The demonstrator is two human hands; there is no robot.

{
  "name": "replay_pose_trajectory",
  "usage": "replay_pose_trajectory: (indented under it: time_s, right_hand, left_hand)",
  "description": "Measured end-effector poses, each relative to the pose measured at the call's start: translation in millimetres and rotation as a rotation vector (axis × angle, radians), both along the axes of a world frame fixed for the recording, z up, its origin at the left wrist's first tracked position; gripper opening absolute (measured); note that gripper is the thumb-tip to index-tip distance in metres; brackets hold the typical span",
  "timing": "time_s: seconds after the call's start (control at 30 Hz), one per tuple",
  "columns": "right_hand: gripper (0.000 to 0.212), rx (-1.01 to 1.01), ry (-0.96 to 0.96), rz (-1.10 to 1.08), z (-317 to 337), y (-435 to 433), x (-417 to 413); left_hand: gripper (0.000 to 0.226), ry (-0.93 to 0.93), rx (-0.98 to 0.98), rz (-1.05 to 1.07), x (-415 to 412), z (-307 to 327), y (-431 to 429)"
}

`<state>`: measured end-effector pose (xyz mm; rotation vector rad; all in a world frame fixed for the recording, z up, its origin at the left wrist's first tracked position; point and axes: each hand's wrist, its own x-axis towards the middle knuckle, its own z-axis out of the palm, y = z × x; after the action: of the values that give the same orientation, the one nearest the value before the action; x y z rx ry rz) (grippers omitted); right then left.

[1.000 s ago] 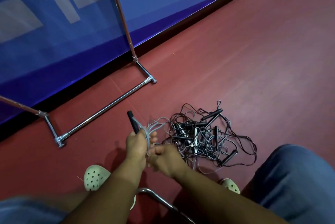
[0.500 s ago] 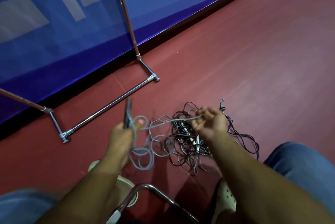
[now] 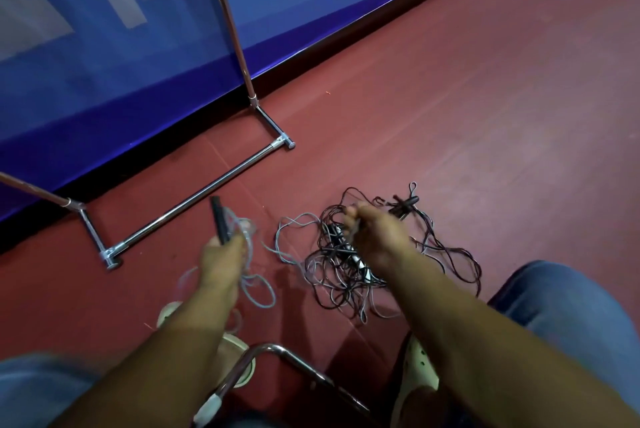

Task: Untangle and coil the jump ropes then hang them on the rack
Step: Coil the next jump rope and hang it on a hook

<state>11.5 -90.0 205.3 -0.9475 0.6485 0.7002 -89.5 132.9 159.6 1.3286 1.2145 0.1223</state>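
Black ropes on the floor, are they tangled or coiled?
Tangled. The black ropes lie in one loose heap on the floor, strands crossing every way, handles mixed among them, no neat loops.

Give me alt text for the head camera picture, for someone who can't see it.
A person's left hand grips a black handle trailing grey rope, while the right hand pinches cords in a tangled pile of jump ropes on the red floor. A chrome rack stands beyond, before a blue banner.
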Motion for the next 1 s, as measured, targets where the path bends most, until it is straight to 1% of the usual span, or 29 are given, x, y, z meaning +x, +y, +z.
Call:
replay_pose_trajectory:
  time_s: [0.1,0.17,0.23,0.3,0.37,0.43,0.5,0.6,0.7,0.77,0.87,0.9,0.93,1.0]
  right_hand:
    - [0.021,-0.012,0.128,0.062,-11,26,-33]
    - [0.018,0.025,0.151,0.096,-12,30,-45]
    - [0.025,0.072,0.054,0.156,-8,30,-51]
    - [0.031,-0.012,-0.099,0.294,1,29,-54]
    - [0.033,-0.106,-0.241,0.479,10,29,-60]
    - [0.03,-0.161,-0.353,0.675,18,31,-67]
    - [0.029,-0.216,-0.437,0.861,20,32,-78]
    - [0.029,-0.274,-0.491,1.068,14,30,-94]
    - [0.033,-0.33,-0.483,1.18,7,27,-104]
    - [0.031,-0.324,-0.459,1.213,6,24,-107]
    - [0.022,-0.35,-0.457,1.212,5,21,-108]
    - [0.017,-0.376,-0.472,1.16,6,20,-107]
    - [0.014,-0.4,-0.481,1.052,8,19,-106]
    - [0.011,-0.447,-0.472,0.741,16,18,-101]
  left_hand:
    - [0.012,0.016,-0.126,-0.171,1,-3,-28]
    - [0.008,0.024,-0.181,-0.226,-6,-4,-37]
    - [0.007,0.043,-0.221,-0.261,-11,-7,-40]
    - [0.016,0.076,-0.263,-0.284,-17,-9,-40]
    - [0.024,0.075,-0.372,-0.256,-19,-6,-39]
    - [0.028,0.008,-0.496,-0.171,-17,0,-37]
    - [0.027,-0.062,-0.576,-0.064,-12,8,-34]
    - [0.023,-0.138,-0.61,0.047,-6,20,-28]
    - [0.016,-0.164,-0.602,0.037,-7,34,-21]
    - [0.018,-0.159,-0.591,0.062,-12,43,-18]
    - [0.021,-0.134,-0.465,0.009,-22,56,-19]
    - [0.02,-0.147,-0.432,-0.004,-26,61,-20]
    - [0.019,-0.164,-0.412,-0.012,-30,66,-21]
    - [0.017,-0.206,-0.41,-0.031,-39,80,-24]
